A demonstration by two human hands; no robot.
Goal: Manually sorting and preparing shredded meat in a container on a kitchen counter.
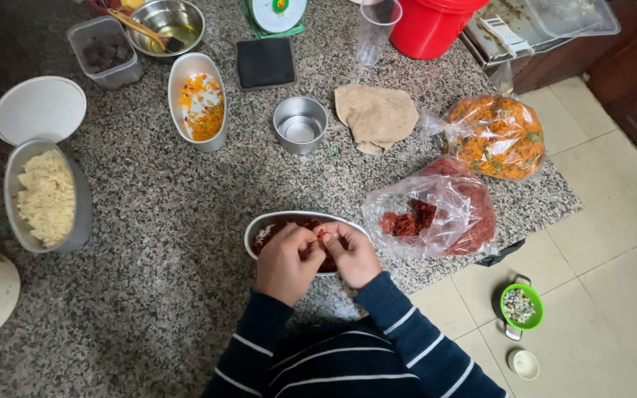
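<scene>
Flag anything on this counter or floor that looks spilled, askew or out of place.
Two things sit on the tiled floor rather than the granite counter: a green strainer with pale bits inside and a small white dish. Also, the red-petal bag overhangs the counter's edge. Nothing looks spilled.

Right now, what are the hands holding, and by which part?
Both hands, left hand and right hand, pinch a small red piece between their fingertips over the oval bowl; which part cannot be told.
</scene>
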